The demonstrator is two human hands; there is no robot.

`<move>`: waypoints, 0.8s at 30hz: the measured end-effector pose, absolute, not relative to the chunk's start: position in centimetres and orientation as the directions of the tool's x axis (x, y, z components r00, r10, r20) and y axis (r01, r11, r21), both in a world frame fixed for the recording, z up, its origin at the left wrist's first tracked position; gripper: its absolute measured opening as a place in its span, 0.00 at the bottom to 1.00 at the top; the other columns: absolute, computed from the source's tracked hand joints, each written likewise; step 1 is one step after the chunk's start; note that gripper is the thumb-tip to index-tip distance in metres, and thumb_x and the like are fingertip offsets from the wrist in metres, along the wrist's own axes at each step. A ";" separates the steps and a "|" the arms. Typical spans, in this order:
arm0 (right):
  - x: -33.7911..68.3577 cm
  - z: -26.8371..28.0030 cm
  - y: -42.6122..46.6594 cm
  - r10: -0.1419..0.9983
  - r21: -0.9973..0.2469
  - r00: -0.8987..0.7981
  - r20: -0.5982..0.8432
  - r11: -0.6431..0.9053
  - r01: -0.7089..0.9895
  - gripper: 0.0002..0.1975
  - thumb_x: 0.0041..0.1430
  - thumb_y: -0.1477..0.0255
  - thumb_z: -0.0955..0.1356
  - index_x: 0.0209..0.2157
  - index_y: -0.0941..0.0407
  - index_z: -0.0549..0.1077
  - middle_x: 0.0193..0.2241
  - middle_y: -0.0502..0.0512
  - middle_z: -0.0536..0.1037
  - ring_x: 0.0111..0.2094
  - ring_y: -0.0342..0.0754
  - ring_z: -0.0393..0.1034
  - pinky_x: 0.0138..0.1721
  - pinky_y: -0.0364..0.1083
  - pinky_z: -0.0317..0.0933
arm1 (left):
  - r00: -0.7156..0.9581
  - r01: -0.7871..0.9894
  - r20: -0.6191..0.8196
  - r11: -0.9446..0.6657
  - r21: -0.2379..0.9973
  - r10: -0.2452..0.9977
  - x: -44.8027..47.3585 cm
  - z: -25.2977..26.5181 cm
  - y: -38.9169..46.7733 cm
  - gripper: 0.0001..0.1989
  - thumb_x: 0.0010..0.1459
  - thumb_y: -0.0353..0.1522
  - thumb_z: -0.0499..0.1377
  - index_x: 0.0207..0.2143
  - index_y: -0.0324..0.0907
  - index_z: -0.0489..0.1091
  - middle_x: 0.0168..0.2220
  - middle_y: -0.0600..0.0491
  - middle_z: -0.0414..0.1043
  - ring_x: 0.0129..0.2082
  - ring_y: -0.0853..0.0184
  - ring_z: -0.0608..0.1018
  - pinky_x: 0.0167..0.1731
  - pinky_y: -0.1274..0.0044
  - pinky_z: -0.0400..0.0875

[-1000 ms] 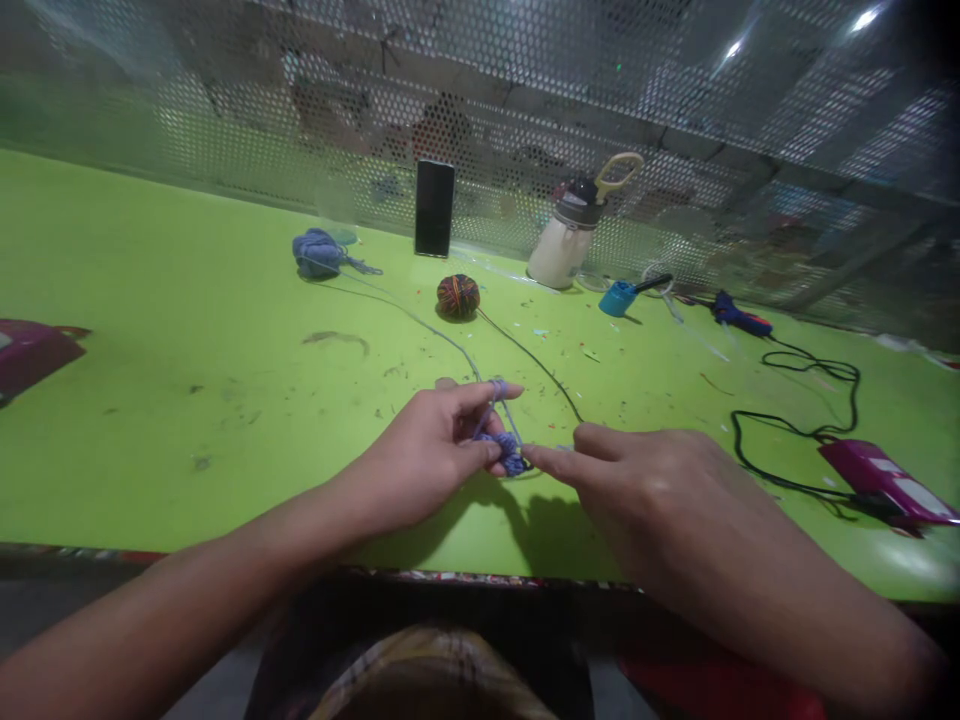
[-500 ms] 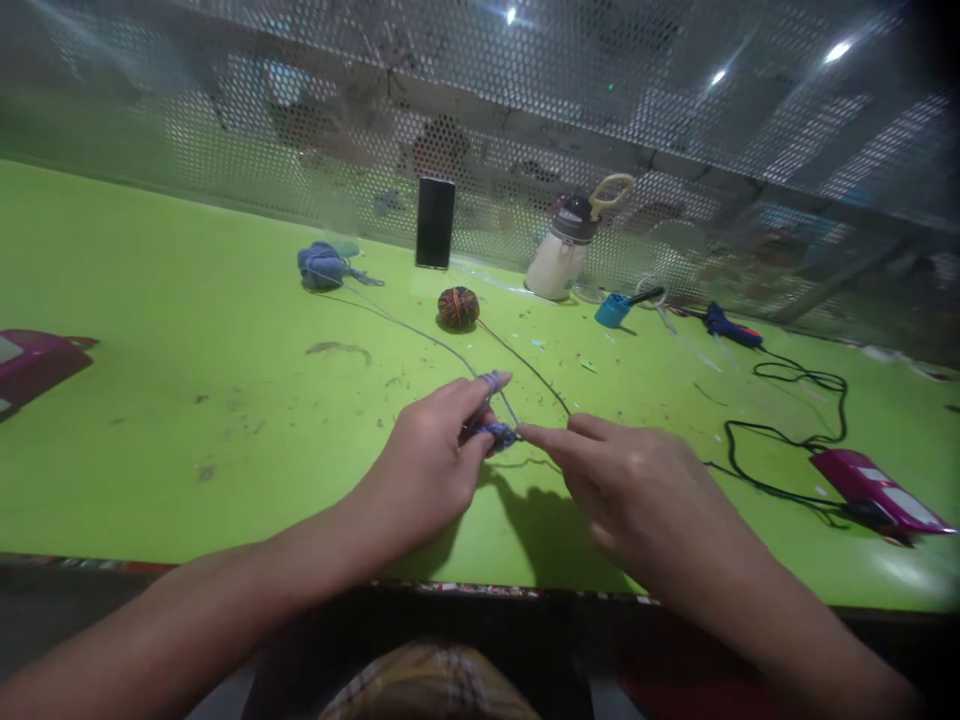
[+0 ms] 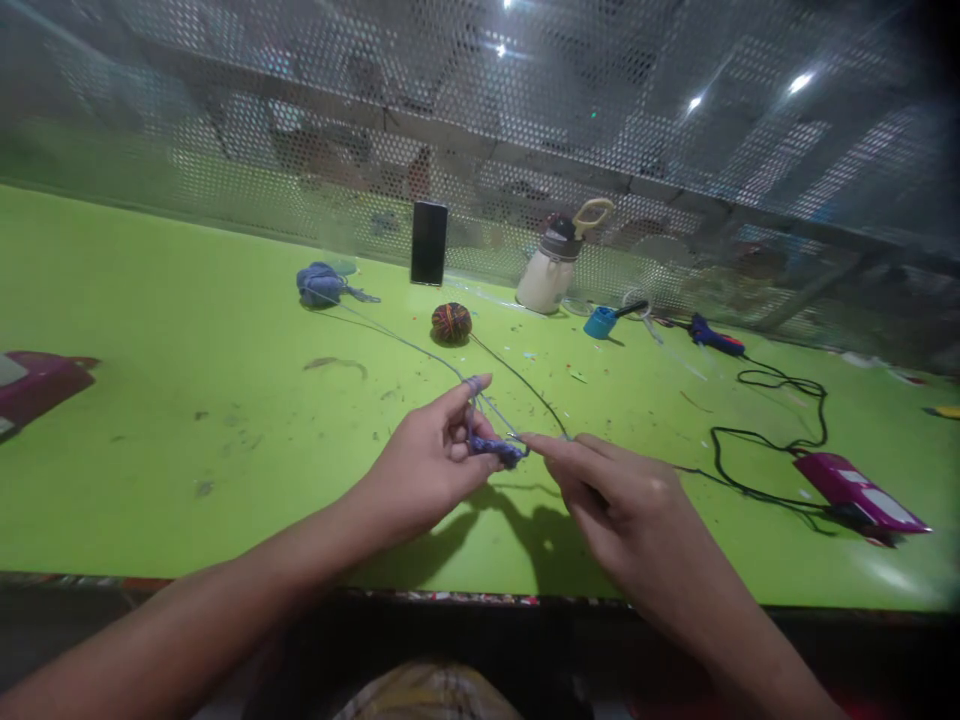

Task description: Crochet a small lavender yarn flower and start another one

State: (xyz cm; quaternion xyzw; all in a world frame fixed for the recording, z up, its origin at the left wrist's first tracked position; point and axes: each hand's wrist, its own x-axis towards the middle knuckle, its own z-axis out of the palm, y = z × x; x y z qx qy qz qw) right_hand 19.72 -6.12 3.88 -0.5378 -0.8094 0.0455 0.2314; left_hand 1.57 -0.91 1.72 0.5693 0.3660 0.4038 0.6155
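My left hand (image 3: 424,450) pinches a small piece of blue-purple crochet (image 3: 499,452) between thumb and fingers. Blue yarn (image 3: 405,342) is wound around its raised index finger and runs back to a blue yarn ball (image 3: 319,284). Close by on the right, my right hand (image 3: 611,490) is closed around a crochet hook (image 3: 513,436); only the metal tip shows, beside the edge of the piece, and the rest is hidden in the hand. A dark strand leads from near the right hand to a multicoloured yarn ball (image 3: 451,322).
At the back of the green table (image 3: 187,350) stand a dark phone (image 3: 428,243) and a white bottle (image 3: 547,275), before a perforated metal screen. A blue pot (image 3: 600,322), a glue gun (image 3: 716,336) and a magenta power strip (image 3: 859,490) with black cord lie right. Another magenta object (image 3: 45,388) is left.
The left hand has shifted slightly left and its index finger stands further from the thumb, showing more of the crochet. The hook's tip now shows. The whole view has shifted a little.
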 end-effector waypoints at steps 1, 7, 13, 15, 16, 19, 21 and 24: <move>19.8 3.8 -6.2 0.890 -0.330 -0.318 0.327 0.423 0.844 0.20 0.60 0.81 0.60 0.49 0.59 0.76 0.27 0.56 0.74 0.25 0.47 0.67 0.27 0.44 0.57 | 0.405 -0.077 -0.018 0.054 0.996 0.914 1.6 1.8 -0.9 0.41 0.50 0.25 0.61 0.65 0.32 0.49 0.33 0.55 0.66 0.31 0.70 0.73 0.38 0.74 0.70; 20.6 4.0 -6.8 0.854 -0.325 -0.414 0.315 0.507 0.798 0.21 0.60 0.82 0.60 0.51 0.56 0.74 0.25 0.52 0.71 0.24 0.45 0.65 0.26 0.42 0.54 | 0.434 -0.099 -0.070 0.124 0.987 0.898 1.4 1.9 -0.7 0.35 0.52 0.26 0.61 0.62 0.30 0.55 0.30 0.56 0.67 0.29 0.71 0.75 0.37 0.74 0.70; 21.8 4.5 -6.7 0.849 -0.176 -0.475 0.233 0.517 0.838 0.22 0.60 0.82 0.59 0.51 0.55 0.74 0.26 0.53 0.71 0.24 0.45 0.65 0.25 0.43 0.51 | 0.463 -0.086 -0.092 0.148 0.985 0.882 1.5 2.1 -0.7 0.31 0.52 0.25 0.61 0.59 0.31 0.60 0.28 0.58 0.67 0.27 0.72 0.74 0.37 0.74 0.70; 21.9 4.7 -6.6 0.846 -0.146 -0.494 0.201 0.524 0.839 0.22 0.60 0.82 0.59 0.51 0.54 0.74 0.26 0.53 0.71 0.24 0.46 0.65 0.25 0.43 0.51 | 0.464 -0.063 -0.087 0.131 0.989 0.881 1.6 2.1 -0.7 0.31 0.52 0.24 0.61 0.59 0.30 0.61 0.29 0.57 0.67 0.28 0.71 0.75 0.38 0.74 0.70; 21.8 4.8 -6.6 0.846 -0.136 -0.500 0.186 0.527 0.839 0.22 0.60 0.82 0.60 0.51 0.53 0.73 0.27 0.53 0.71 0.24 0.46 0.65 0.25 0.43 0.51 | 0.464 -0.054 -0.083 0.121 0.991 0.882 1.6 2.1 -0.8 0.30 0.52 0.24 0.60 0.59 0.30 0.61 0.29 0.57 0.67 0.29 0.70 0.75 0.39 0.73 0.70; 21.6 5.2 -6.5 0.841 -0.098 -0.520 0.151 0.536 0.838 0.23 0.58 0.83 0.61 0.51 0.50 0.73 0.27 0.52 0.71 0.24 0.45 0.65 0.25 0.43 0.50 | 0.463 -0.026 -0.048 0.068 0.997 0.885 1.6 1.9 -0.9 0.28 0.53 0.25 0.59 0.58 0.31 0.63 0.30 0.56 0.67 0.31 0.69 0.75 0.41 0.71 0.70; 21.5 5.4 -6.4 0.832 -0.069 -0.538 0.133 0.549 0.833 0.24 0.57 0.84 0.62 0.51 0.50 0.73 0.26 0.51 0.71 0.24 0.44 0.64 0.25 0.42 0.49 | 0.465 -0.002 -0.017 0.021 1.000 0.885 1.5 1.7 -0.9 0.27 0.54 0.26 0.59 0.57 0.32 0.64 0.31 0.55 0.69 0.33 0.68 0.75 0.42 0.70 0.70; 21.4 5.7 -6.4 0.818 -0.029 -0.562 0.121 0.569 0.822 0.25 0.54 0.84 0.63 0.51 0.51 0.73 0.25 0.51 0.70 0.22 0.43 0.63 0.24 0.42 0.47 | 0.471 0.033 0.008 -0.027 0.999 0.882 1.4 1.6 -1.0 0.27 0.54 0.27 0.59 0.57 0.35 0.64 0.32 0.53 0.71 0.35 0.66 0.75 0.43 0.69 0.70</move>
